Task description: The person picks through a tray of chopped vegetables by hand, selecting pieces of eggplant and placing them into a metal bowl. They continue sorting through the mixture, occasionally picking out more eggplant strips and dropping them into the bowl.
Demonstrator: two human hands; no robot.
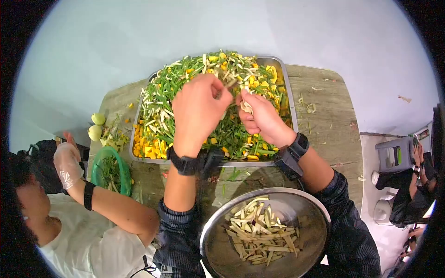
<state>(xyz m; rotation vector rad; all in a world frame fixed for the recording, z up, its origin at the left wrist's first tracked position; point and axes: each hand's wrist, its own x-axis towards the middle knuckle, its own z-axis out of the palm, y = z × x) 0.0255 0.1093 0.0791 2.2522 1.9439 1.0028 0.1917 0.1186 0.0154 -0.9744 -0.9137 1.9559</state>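
Both my hands are over a large metal tray (pixel 293 109) heaped with green stems, yellow chunks and pale strips. My left hand (pixel 200 106) is curled with thumb and fingers together; what it pinches, if anything, is hidden. Close beside it, my right hand (pixel 265 116) is closed around a few pale vegetable strips (pixel 246 106), which stick out by the thumb. In front of me, a wide metal bowl (pixel 313 213) holds a loose pile of pale, dark-edged strips that look like eggplant (pixel 262 231).
The wooden table (pixel 324 111) has scraps scattered on it. At left are a green basket (pixel 125 173) of greens and two pale round vegetables (pixel 96 126). A co-worker's gloved hand (pixel 68 162) is near them. A grey stool (pixel 394 155) and another seated person are at right.
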